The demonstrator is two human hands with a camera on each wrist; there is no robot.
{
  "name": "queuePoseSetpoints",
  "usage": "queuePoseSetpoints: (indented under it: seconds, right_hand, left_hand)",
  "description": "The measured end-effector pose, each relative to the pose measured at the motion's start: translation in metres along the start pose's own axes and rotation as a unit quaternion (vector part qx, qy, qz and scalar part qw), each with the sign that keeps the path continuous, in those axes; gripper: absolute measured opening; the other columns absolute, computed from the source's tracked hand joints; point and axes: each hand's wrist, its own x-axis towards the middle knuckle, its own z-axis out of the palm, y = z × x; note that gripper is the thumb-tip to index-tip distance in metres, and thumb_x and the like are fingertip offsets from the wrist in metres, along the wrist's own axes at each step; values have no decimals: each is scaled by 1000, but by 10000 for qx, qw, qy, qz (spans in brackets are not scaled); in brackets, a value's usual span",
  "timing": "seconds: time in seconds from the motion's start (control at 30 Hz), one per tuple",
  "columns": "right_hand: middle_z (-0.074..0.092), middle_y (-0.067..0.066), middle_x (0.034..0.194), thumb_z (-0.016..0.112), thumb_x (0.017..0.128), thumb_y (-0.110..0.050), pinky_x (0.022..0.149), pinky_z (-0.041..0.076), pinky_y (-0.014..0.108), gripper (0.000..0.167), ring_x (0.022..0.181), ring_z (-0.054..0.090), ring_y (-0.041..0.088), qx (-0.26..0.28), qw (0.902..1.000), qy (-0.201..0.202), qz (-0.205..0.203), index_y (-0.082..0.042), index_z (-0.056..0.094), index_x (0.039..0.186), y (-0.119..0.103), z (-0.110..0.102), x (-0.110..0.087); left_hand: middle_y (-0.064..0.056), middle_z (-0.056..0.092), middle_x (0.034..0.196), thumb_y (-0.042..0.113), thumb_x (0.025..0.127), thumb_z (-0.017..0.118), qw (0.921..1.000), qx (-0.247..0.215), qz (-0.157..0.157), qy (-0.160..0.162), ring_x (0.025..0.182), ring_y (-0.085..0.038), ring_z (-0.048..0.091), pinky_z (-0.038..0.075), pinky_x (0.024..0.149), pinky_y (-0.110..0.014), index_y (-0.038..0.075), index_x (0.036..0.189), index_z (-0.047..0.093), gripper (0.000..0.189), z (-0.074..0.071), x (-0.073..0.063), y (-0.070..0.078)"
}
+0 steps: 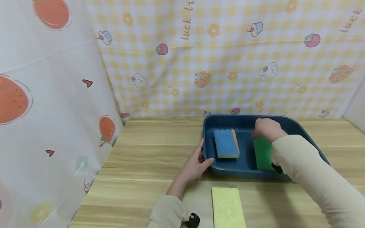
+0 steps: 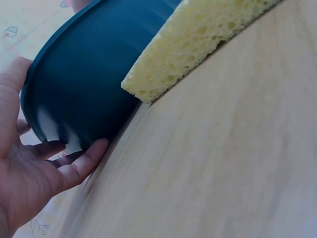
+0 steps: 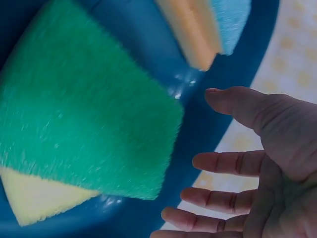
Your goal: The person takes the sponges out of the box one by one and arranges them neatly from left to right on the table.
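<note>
Hands over wood-grain table, checked cloth

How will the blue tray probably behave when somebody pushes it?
The blue tray seems stiff: its wall shows no dent where the left hand touches it. It is probably hard to tip, being broad and low. Its inside looks smooth and shiny, so the blue sponge and green sponge may slide about.

Left fingers at tray, sponges (inside)
</note>
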Motion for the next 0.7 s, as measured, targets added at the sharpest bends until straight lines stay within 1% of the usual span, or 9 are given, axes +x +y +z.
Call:
queuePoseSetpoints:
  seconds: [0.03, 0.1, 0.2, 0.33, 0.47, 0.57, 0.7]
  right_hand:
    - [56, 13, 76, 64, 80, -20, 61, 43, 42, 20, 66, 51, 26, -17, 10000, -57, -16, -1, 61, 80, 4, 2, 2]
    - [59, 19, 86, 66, 79, -23, 67, 44, 49, 28, 73, 53, 30, -54, 9999, -143, 1, 3, 62, 90, 8, 4, 5]
    - [59, 21, 90, 68, 77, -27, 70, 43, 53, 36, 76, 53, 32, -84, 9996, -260, 102, 5, 61, 94, 10, 8, 6]
    - [58, 22, 95, 69, 76, -29, 71, 45, 49, 44, 79, 52, 31, -132, 9989, -407, 212, 7, 59, 99, 9, 12, 8]
    - [56, 25, 99, 69, 76, -28, 70, 46, 45, 49, 82, 53, 32, -248, 9986, -452, 101, 10, 56, 104, 8, 13, 9]
    - [56, 25, 98, 70, 75, -27, 70, 47, 44, 50, 83, 54, 33, -316, 9985, -449, -11, 11, 55, 104, 7, 14, 9]
    - [57, 25, 97, 71, 75, -26, 70, 47, 44, 50, 83, 54, 32, -362, 9981, -484, -79, 11, 55, 104, 7, 15, 11]
  left_hand:
    - [-10, 22, 146, 29, 90, 55, 10000, 23, 16, 4, 121, -33, 41, 50, 79, -39, 26, 146, 7, 74, 1, 2, -4]
    - [-10, 23, 146, 30, 90, 55, 10000, 63, 32, 12, 120, -32, 42, 50, 78, -37, 27, 146, 7, 74, 2, 3, -5]
    - [-11, 23, 146, 29, 90, 54, 9999, 68, 86, -7, 120, -32, 42, 50, 78, -37, 26, 146, 6, 74, 2, 3, -5]
    - [-11, 22, 147, 27, 90, 54, 10000, 57, 75, -30, 121, -32, 41, 50, 80, -38, 24, 146, 6, 74, 2, 1, -1]
    - [-15, 20, 147, 21, 90, 54, 9999, 51, 93, -48, 121, -35, 40, 48, 82, -41, 19, 146, 6, 74, 1, 1, 3]
    - [-17, 19, 147, 20, 91, 54, 9999, 67, 140, -56, 122, -36, 39, 47, 85, -43, 17, 146, 5, 74, 0, 1, 2]
    - [-14, 20, 147, 25, 91, 54, 9997, 167, 181, -3, 122, -34, 39, 44, 89, -42, 19, 146, 5, 74, 0, 2, -1]
